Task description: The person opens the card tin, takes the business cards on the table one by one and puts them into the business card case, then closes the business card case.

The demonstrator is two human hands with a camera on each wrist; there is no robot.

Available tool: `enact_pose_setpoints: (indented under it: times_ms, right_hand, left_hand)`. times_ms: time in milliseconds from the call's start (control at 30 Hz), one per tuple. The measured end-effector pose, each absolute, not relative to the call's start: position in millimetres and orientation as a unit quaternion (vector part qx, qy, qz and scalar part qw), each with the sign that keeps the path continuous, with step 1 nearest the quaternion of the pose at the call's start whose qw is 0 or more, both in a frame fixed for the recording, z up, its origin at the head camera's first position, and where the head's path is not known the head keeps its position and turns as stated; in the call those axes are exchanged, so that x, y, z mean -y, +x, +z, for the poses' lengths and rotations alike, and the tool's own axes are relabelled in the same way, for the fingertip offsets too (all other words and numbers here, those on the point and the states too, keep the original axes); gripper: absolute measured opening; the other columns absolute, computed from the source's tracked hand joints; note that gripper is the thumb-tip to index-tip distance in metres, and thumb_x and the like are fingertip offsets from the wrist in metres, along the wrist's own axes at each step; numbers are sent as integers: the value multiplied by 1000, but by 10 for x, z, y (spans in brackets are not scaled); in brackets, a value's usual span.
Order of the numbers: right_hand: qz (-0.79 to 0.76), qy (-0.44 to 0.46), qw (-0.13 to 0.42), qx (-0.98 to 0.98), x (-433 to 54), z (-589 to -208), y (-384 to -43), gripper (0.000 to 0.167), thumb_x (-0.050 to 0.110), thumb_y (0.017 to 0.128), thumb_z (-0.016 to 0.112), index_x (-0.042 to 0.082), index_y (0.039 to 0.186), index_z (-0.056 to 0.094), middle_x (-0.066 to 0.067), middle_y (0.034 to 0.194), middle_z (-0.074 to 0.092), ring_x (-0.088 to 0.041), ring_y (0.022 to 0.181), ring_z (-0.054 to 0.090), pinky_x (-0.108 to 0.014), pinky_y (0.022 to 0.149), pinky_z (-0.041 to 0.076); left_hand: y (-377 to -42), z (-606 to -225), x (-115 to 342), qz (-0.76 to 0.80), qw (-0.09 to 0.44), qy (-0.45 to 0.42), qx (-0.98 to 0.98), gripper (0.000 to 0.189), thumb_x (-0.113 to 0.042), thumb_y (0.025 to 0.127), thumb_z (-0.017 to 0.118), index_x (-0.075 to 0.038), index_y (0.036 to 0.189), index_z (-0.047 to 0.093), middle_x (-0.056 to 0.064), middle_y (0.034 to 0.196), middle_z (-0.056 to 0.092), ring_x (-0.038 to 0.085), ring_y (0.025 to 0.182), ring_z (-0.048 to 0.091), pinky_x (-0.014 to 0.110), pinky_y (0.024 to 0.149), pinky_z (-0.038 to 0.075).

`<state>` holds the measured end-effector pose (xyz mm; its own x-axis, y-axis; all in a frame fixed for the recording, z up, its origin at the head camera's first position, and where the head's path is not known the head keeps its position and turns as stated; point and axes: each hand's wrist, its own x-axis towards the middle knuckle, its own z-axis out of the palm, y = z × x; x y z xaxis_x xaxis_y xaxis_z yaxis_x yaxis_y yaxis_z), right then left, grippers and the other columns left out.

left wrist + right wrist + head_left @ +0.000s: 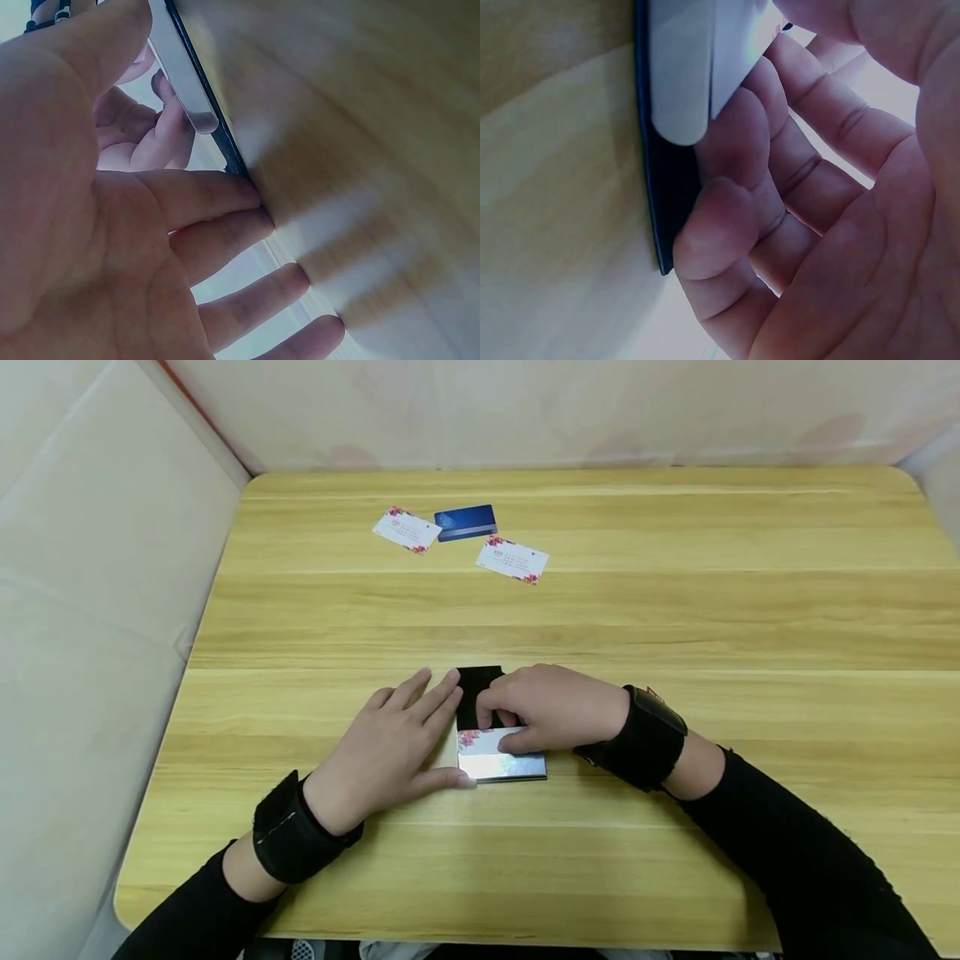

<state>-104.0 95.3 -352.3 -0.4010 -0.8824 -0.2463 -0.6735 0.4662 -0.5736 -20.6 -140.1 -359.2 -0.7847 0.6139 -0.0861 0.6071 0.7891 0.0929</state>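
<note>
A card holder with a black lining and a silvery metal pocket (517, 767) lies opened out on the table. A white business card with pink flowers (472, 740) is partly in that pocket, its upper part showing. My right hand (558, 706) holds the card with thumb and curled fingers, over the black half of the holder. In the right wrist view the card (731, 56) stands at a slant out of the metal pocket (679, 90). My left hand (393, 743) lies along the holder's left side with straight fingers, fingertips at its upper edge and thumb at the lower corner.
Farther back on the wooden table (675, 618) lie two white flowered cards, one at left (407, 530) and one at right (512, 559). A blue card (466, 522) lies between them. Pale cloth walls (525, 410) stand behind and at the left.
</note>
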Motion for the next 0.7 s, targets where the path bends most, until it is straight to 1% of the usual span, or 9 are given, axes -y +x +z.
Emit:
enact_pose_setpoints:
  times_ms: [200, 400, 533, 600, 700]
  right_hand:
    - [-189, -476, 261, -818, -963, -3498, -1017, 14, 20, 86, 73, 23, 99, 67, 12, 73, 54, -5, 70, 52, -26, 65, 45]
    - [-202, -484, 247, -815, -985, -3478, -992, 6, 22, 92, 66, 23, 97, 69, 12, 71, 55, -4, 70, 53, -26, 66, 46]
    - [-201, -484, 234, -819, -994, -3471, -1014, 5, 23, 94, 65, 24, 97, 70, 13, 72, 56, -4, 71, 54, -27, 66, 47]
    - [-198, -477, 220, -827, -1001, -3469, -1072, 7, 24, 95, 65, 23, 99, 71, 12, 75, 57, -5, 71, 54, -27, 66, 47]
    - [-189, -460, 177, -850, -1009, -3485, -1234, 13, 24, 95, 65, 20, 105, 73, 9, 87, 64, -8, 78, 57, -30, 70, 50]
  left_hand:
    - [-218, -3576, 1392, 31, 58, 327, -943, 96, -76, 86, 53, -6, 151, 43, 10, 161, 34, 38, 145, 34, 54, 100, 44]
    - [-221, -3565, 1377, 28, 61, 330, -942, 96, -75, 86, 53, -6, 152, 42, 9, 161, 34, 38, 146, 33, 54, 101, 44]
    - [-216, -3569, 1380, 26, 62, 329, -942, 96, -75, 86, 54, -6, 152, 42, 9, 161, 34, 38, 146, 33, 55, 100, 44]
    - [-211, -3576, 1384, 25, 61, 328, -942, 97, -76, 85, 53, -6, 152, 42, 9, 161, 34, 38, 146, 33, 55, 100, 44]
    - [-189, -3580, 1393, 30, 63, 323, -944, 97, -76, 85, 53, -6, 152, 42, 9, 161, 34, 38, 146, 33, 55, 101, 44]
